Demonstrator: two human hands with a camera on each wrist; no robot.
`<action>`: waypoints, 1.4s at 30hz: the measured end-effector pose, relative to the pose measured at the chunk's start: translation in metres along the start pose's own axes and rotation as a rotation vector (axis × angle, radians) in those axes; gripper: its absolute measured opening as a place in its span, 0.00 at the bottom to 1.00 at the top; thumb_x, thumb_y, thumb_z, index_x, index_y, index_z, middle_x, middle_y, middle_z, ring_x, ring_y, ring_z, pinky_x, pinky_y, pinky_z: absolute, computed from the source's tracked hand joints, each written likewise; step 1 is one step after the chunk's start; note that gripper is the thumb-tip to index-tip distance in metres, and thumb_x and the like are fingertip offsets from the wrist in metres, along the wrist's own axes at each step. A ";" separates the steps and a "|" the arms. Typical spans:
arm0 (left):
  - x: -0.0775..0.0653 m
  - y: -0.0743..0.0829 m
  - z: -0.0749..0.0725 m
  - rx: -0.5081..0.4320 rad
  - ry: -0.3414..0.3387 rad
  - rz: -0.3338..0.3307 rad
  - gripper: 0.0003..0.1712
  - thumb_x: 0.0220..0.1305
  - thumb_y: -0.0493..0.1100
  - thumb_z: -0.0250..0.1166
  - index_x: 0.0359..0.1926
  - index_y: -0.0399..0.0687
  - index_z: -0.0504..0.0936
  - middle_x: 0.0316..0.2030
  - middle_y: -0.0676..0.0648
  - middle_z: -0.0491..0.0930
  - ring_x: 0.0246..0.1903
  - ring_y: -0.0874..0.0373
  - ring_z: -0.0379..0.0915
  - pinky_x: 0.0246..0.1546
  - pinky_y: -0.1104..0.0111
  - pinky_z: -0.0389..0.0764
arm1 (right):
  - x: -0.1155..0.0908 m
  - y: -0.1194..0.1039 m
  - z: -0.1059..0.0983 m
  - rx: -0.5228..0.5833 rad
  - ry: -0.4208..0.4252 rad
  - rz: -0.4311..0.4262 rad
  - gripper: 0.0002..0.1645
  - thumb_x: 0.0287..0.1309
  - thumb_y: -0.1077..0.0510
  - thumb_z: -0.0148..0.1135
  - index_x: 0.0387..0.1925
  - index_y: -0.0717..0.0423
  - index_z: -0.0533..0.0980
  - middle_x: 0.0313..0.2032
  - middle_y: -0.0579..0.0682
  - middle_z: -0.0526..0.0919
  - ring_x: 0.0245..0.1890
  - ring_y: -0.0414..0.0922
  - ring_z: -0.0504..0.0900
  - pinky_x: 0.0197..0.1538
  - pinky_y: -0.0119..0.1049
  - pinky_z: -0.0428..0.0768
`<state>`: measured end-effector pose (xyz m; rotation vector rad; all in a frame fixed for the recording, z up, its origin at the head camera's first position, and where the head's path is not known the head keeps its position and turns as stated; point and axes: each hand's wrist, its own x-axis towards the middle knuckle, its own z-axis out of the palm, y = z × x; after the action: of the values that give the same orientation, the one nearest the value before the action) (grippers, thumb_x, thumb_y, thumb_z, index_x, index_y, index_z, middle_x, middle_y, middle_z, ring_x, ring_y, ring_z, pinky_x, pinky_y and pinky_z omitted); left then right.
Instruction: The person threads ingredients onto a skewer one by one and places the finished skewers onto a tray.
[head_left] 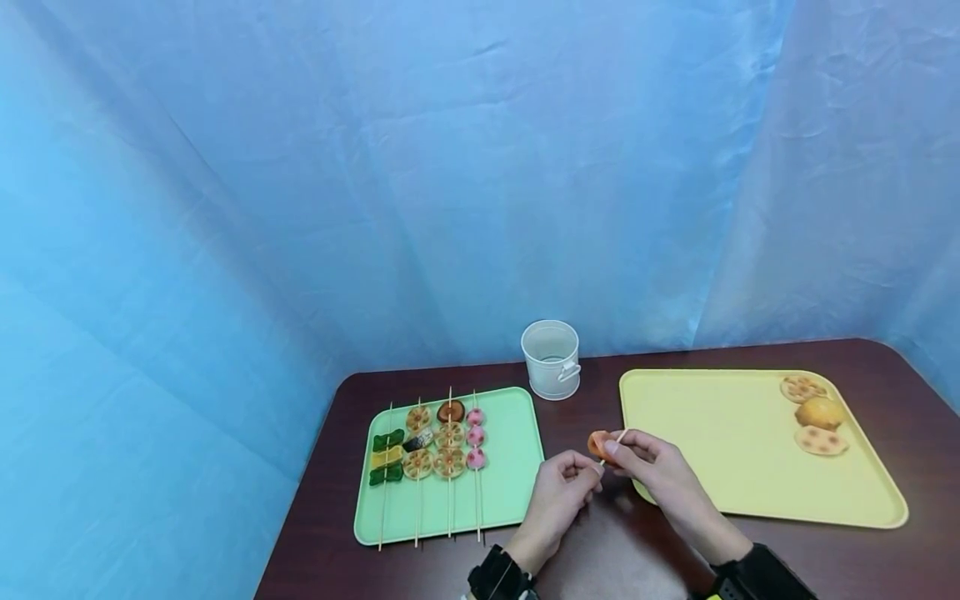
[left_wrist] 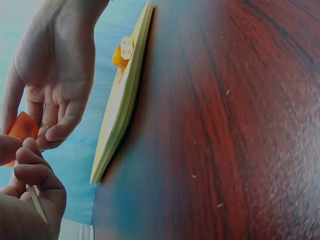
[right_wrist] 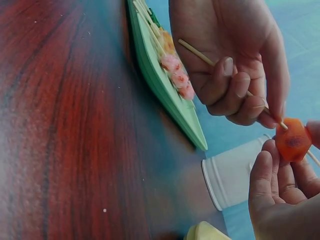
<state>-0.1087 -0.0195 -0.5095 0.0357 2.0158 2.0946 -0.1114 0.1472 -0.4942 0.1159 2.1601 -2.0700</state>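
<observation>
Near the table's front, between the two trays, my left hand holds a thin wooden skewer with curled fingers. My right hand pinches an orange carrot piece between thumb and fingers. The skewer enters the carrot piece, and a thin stick also shows on its far side in the right wrist view. In the left wrist view, the skewer's lower end sticks out below the left fingers, and the carrot piece is partly hidden by them.
A green tray on the left bears several loaded skewers, one with pink balls. On the right lies a yellow tray with two lotus root slices and a yellow lump. A white bucket stands behind.
</observation>
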 end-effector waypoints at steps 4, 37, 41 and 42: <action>0.000 0.001 0.001 -0.004 0.003 0.004 0.05 0.61 0.37 0.67 0.32 0.38 0.83 0.21 0.55 0.77 0.19 0.63 0.65 0.17 0.73 0.63 | 0.000 0.002 0.002 0.003 -0.001 -0.003 0.21 0.70 0.49 0.67 0.43 0.66 0.81 0.51 0.55 0.85 0.49 0.41 0.81 0.50 0.35 0.82; 0.000 0.000 -0.022 -0.056 0.043 0.025 0.09 0.66 0.37 0.67 0.36 0.31 0.81 0.23 0.52 0.78 0.22 0.65 0.69 0.23 0.76 0.67 | -0.009 0.002 -0.251 -0.989 0.418 0.025 0.44 0.76 0.37 0.53 0.54 0.82 0.68 0.44 0.79 0.78 0.41 0.73 0.77 0.37 0.59 0.75; 0.001 0.000 -0.023 -0.051 0.039 0.014 0.09 0.66 0.37 0.66 0.36 0.32 0.81 0.23 0.53 0.78 0.22 0.65 0.69 0.22 0.76 0.67 | -0.007 0.011 -0.254 -1.063 0.393 0.044 0.39 0.75 0.44 0.58 0.50 0.84 0.68 0.41 0.79 0.78 0.40 0.72 0.77 0.37 0.60 0.75; 0.001 0.000 -0.024 -0.045 0.038 0.010 0.09 0.66 0.37 0.66 0.36 0.33 0.82 0.23 0.53 0.78 0.22 0.65 0.69 0.22 0.76 0.67 | -0.006 0.013 -0.253 -1.072 0.392 0.060 0.38 0.74 0.46 0.59 0.49 0.84 0.68 0.41 0.79 0.77 0.41 0.73 0.77 0.39 0.61 0.75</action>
<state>-0.1140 -0.0427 -0.5109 -0.0013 1.9932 2.1621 -0.1169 0.4009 -0.4964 0.4600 3.1036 -0.6595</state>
